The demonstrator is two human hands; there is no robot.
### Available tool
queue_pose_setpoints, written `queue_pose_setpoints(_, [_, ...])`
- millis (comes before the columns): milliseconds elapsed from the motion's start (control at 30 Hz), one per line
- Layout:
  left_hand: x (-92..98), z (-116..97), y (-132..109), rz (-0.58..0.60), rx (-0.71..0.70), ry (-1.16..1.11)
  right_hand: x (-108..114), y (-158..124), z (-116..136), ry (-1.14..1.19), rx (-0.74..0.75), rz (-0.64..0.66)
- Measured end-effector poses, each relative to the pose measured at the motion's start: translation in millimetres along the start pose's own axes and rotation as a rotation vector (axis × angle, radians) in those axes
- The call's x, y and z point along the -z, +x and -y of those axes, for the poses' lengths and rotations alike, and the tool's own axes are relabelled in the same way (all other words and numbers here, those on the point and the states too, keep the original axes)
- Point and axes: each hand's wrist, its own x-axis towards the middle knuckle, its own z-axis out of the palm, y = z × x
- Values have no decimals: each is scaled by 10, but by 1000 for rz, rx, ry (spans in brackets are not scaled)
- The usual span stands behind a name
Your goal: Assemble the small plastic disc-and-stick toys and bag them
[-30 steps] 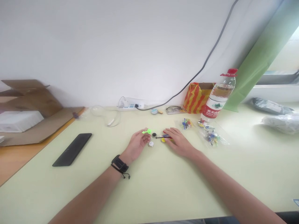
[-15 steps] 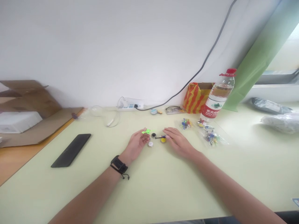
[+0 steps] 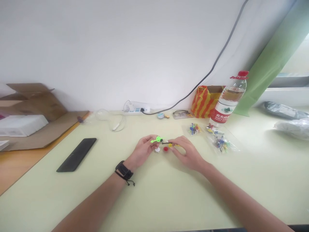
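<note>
My left hand (image 3: 143,150) is closed in a pinch on a bright green plastic arrow-shaped piece (image 3: 158,139), held just above the table. My right hand (image 3: 187,151) bends over the small parts, thumb and index finger close together, with a thin black stick-like piece (image 3: 166,143) reaching left from the fingertips. Below those fingers are a yellow piece (image 3: 170,145) and a red round piece (image 3: 165,149). Close to my left fingertips lies a white round piece (image 3: 157,150). A black round piece (image 3: 161,140) is partly hidden behind the green one.
Clear bags of small colourful parts (image 3: 220,142) lie right of my hands, near a water bottle (image 3: 225,104) and a striped bag (image 3: 202,102). Glasses (image 3: 181,113) and a power strip (image 3: 135,109) stand along the wall. Leftward are a black flat object (image 3: 76,154) and a cardboard box (image 3: 55,129).
The red round piece has come into view between the white and yellow pieces. My right fingers have curled in more, and the green piece has shifted slightly right and down. The camera view has shifted slightly.
</note>
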Motion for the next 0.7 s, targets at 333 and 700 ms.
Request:
queue_pose_setpoints(333, [-79,23,-80,85,-55,237,-18,-31,225,310,-182,-65])
queue_pose_setpoints(700, [-79,30,-83,101,-56,276,20,26,222,458,-295,-27])
